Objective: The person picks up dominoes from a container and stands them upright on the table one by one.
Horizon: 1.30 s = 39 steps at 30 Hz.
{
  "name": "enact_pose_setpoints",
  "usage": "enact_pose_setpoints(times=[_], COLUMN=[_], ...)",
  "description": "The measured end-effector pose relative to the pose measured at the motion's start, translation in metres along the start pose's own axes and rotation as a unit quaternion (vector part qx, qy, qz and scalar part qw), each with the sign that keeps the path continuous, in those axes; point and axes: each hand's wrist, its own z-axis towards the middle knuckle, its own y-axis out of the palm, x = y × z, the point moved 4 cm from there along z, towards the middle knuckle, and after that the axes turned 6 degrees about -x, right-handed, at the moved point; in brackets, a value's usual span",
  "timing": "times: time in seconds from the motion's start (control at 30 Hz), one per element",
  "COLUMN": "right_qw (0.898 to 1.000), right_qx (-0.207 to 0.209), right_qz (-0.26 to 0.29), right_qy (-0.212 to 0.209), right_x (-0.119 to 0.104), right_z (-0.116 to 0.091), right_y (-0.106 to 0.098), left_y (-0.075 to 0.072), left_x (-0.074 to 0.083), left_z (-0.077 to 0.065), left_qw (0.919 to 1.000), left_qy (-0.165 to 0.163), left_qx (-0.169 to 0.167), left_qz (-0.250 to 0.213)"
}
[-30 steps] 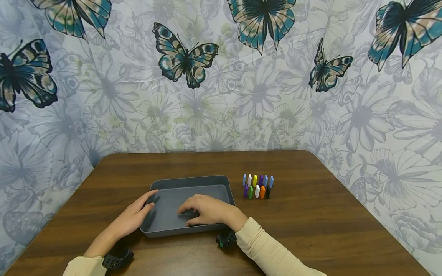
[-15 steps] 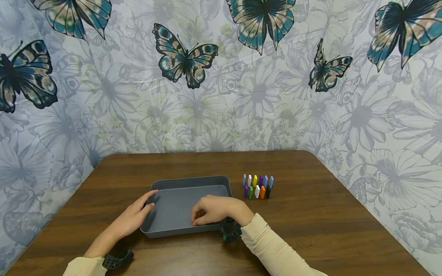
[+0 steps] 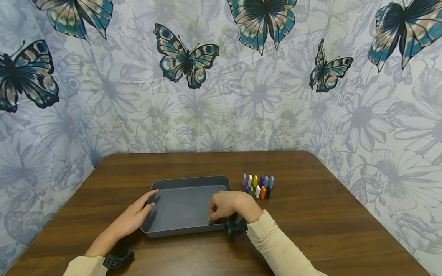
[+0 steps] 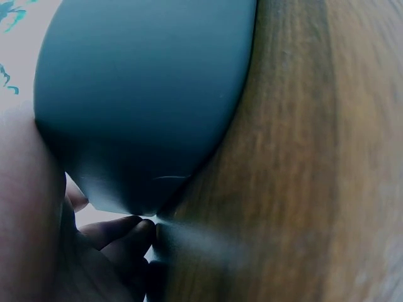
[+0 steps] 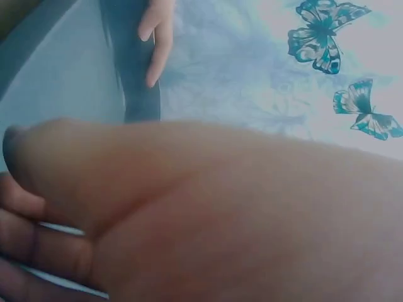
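Note:
A grey rectangular tray (image 3: 176, 207) lies on the wooden table, its visible floor bare. At its left side my left hand (image 3: 132, 214) rests with fingers reaching along the rim and the thumb apart; in the right wrist view, fingertips (image 5: 162, 47) hang over the rim. Over the tray's right part is my right hand (image 3: 228, 205), its fingers bent downward close to the tray floor. In the right wrist view the thumb side (image 5: 69, 157) covers much of the picture, with bent fingers below it. I cannot tell whether the right fingers hold something small.
Several small upright coloured blocks (image 3: 257, 191) stand in two rows right of the tray, the right hand overlapping the nearest ones' left side. Table (image 3: 310, 230) extends to the right and in front. A butterfly-patterned cloth (image 3: 221, 115) hangs behind the table.
My right hand has moved rightward across the tray, its fingers drawing together from a wider spread. The left hand, tray and blocks stay where they were.

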Motion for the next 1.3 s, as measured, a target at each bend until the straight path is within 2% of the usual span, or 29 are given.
enact_pose_setpoints(times=[0.1, 0.27, 0.37, 0.57, 0.83, 1.13, 1.3], right_qw=[1.0, 0.995, 0.99, 0.985, 0.986, 0.996, 0.997], right_qx=[0.017, 0.044, 0.053, 0.062, 0.083, 0.083, 0.075], right_qz=[0.001, -0.023, -0.051, -0.077, -0.074, -0.01, -0.01], right_qy=[0.013, 0.088, 0.119, 0.143, 0.124, 0.022, 0.002], right_x=[0.004, 0.009, 0.008, 0.009, 0.014, 0.021, 0.023], right_z=[-0.005, -0.011, -0.01, -0.006, -0.003, -0.002, -0.005], right_y=[-0.006, -0.01, -0.009, -0.004, -0.004, -0.012, -0.015], left_y=[0.0, 0.0, 0.0, 0.0, 0.001, 0.001, 0.0], left_x=[0.001, 0.002, 0.002, 0.002, 0.001, 0.001, 0.003], left_z=[-0.001, -0.001, -0.001, -0.001, 0.0, -0.001, -0.001], left_qw=[1.0, 1.0, 1.0, 0.9999, 1.0, 1.0, 1.0], left_qy=[0.001, 0.0, 0.0, -0.004, -0.006, -0.006, -0.007], left_qx=[-0.001, -0.006, -0.005, -0.009, -0.007, -0.002, -0.001], left_qz=[0.0, -0.003, -0.004, -0.006, -0.004, -0.002, -0.004])
